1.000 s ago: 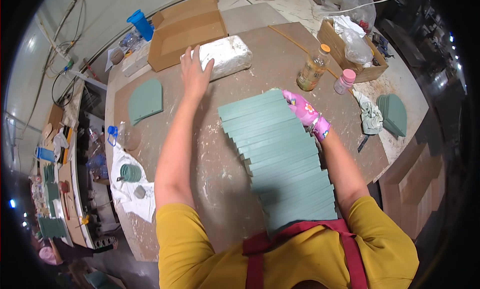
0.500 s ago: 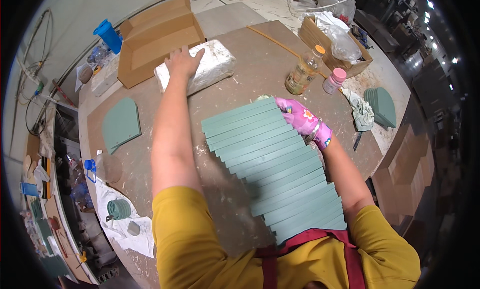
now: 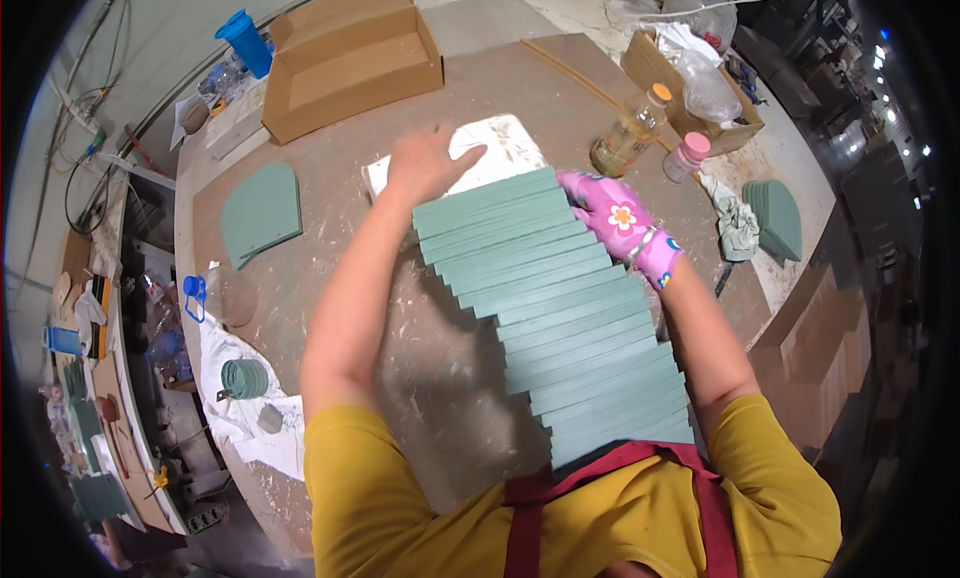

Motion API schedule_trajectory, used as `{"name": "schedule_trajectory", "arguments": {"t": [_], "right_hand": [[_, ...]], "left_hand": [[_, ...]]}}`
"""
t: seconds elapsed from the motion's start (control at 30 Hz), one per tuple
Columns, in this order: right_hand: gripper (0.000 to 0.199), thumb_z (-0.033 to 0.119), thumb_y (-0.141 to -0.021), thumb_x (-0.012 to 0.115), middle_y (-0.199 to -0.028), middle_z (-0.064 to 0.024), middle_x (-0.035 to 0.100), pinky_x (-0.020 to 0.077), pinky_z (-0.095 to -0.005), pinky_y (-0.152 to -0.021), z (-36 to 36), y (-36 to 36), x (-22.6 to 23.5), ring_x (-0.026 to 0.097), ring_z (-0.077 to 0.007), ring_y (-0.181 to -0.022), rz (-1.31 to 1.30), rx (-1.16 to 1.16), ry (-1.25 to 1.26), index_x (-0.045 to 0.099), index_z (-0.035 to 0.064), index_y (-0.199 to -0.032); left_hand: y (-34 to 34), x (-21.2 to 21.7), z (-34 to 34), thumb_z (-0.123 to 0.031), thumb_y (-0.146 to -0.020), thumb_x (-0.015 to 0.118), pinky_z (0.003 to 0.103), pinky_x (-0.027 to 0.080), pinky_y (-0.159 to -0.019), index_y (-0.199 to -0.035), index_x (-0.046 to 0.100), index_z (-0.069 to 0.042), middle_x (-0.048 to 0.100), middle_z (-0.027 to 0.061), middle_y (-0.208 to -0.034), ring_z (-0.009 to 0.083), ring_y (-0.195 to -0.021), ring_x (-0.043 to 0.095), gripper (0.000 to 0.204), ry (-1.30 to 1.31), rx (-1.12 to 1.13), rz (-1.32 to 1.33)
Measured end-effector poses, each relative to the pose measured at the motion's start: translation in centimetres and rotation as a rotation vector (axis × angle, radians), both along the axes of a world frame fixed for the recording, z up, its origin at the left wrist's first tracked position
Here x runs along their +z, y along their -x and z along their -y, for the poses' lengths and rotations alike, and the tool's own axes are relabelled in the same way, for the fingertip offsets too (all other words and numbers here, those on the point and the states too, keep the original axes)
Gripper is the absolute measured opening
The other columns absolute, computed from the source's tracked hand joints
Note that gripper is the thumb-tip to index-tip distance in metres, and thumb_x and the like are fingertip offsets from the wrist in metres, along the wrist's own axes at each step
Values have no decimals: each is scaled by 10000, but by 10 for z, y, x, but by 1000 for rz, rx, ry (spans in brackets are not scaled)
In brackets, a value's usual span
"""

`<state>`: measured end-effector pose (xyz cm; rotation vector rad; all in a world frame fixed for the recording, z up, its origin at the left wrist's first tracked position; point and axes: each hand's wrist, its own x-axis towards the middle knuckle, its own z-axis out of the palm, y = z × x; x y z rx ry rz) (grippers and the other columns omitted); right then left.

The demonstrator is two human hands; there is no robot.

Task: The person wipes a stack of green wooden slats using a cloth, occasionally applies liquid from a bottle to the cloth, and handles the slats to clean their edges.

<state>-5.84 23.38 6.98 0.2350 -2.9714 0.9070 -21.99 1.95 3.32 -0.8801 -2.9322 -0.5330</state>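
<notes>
A long fanned row of teal-green rectangular tiles [image 3: 560, 308] lies on the brown worktable [image 3: 330, 268], running from my chest toward the middle. My bare left hand [image 3: 425, 163] lies flat on a white plastic-wrapped block [image 3: 500, 143] just beyond the row's far end. My right hand [image 3: 615, 218], in a pink flowered glove, rests with spread fingers against the right side of the row's far tiles.
An open cardboard box [image 3: 345, 58] stands at the back left, a blue jug [image 3: 245, 40] beside it. Fan-shaped green tiles [image 3: 262, 213] lie at left, more [image 3: 778, 216] at right. Two bottles [image 3: 628, 136] and a carton of bags [image 3: 690, 78] stand at back right.
My left hand has drawn back toward me along with the white block, which now lies against the tile row's far end. My right hand has stayed at the row's right side.
</notes>
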Motion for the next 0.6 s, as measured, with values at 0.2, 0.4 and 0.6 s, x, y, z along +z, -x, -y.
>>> {"name": "schedule_trajectory", "arguments": {"t": [0.2,0.4,0.6], "right_hand": [[237,110,-820,525,-896,-176,629,495,-429,-715,-1,-16,3,608,-372,-817,-314,-149,-151,591,80,-1046],[370,141,-839,498,-1023,-96,642,442,-296,-901,-41,-12,-10,587,-147,-955,-108,-88,731,555,-31,-1161],[446,90,-850,477,-1219,-147,583,433,-329,-952,-47,-68,-45,569,-263,-1111,-153,-80,323,484,41,-1293]], "left_hand": [[-22,-1,1,-535,-881,452,432,420,-911,-1153,587,-11,599,204,-1129,374,-1050,551,605,0,-66,21],[-13,0,12,-442,-928,409,418,369,-975,-1142,601,-25,564,191,-1206,319,-1156,506,507,-103,29,217],[-100,-17,55,-578,-960,242,386,202,-1122,-1444,237,-35,333,125,-1460,287,-1355,288,727,-1563,203,482]]}}
